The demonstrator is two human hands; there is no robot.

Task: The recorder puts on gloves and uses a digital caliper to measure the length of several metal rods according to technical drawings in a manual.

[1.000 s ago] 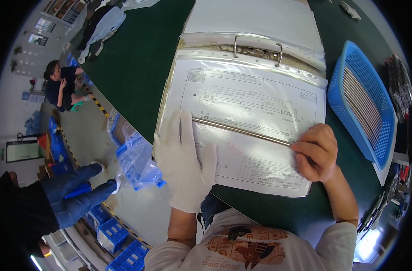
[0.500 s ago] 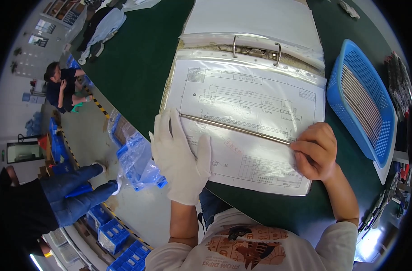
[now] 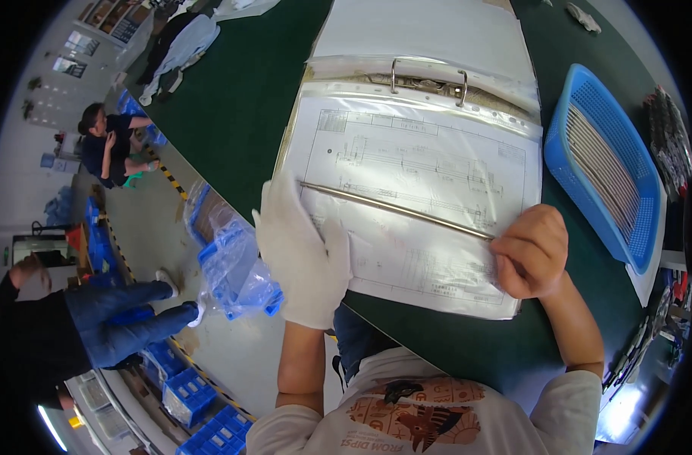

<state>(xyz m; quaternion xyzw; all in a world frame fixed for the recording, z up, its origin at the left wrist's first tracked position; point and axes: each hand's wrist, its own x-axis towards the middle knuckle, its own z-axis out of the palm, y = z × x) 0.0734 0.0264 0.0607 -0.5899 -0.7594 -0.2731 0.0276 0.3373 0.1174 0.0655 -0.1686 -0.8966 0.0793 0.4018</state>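
Note:
A thin metal rod [image 3: 395,210] lies slantwise over a technical drawing [image 3: 414,144] in a clear sleeve of a ring binder. Its right end is pinched between the thumb and fingers of my bare right hand [image 3: 534,252], at the sheet's right edge. On the sheet's left edge rests my left hand [image 3: 304,262] in a white glove, fingers stretched out and thumb apart. The rod's left end comes up beside the gloved fingers; whether it touches them I cannot tell.
A blue perforated basket [image 3: 562,148] on the right holds several similar rods [image 3: 604,171]. The binder's metal rings [image 3: 462,89] stand above the sheet on the green table [image 3: 247,98]. Clothing [image 3: 183,49] lies far left. Two people [image 3: 107,148] and blue crates [image 3: 194,394] are beyond the table's left edge.
My left hand has turned slightly, its gloved fingers closer together. The sheet's lower edge has shifted up a little. The right hand's pinch on the rod stays much the same.

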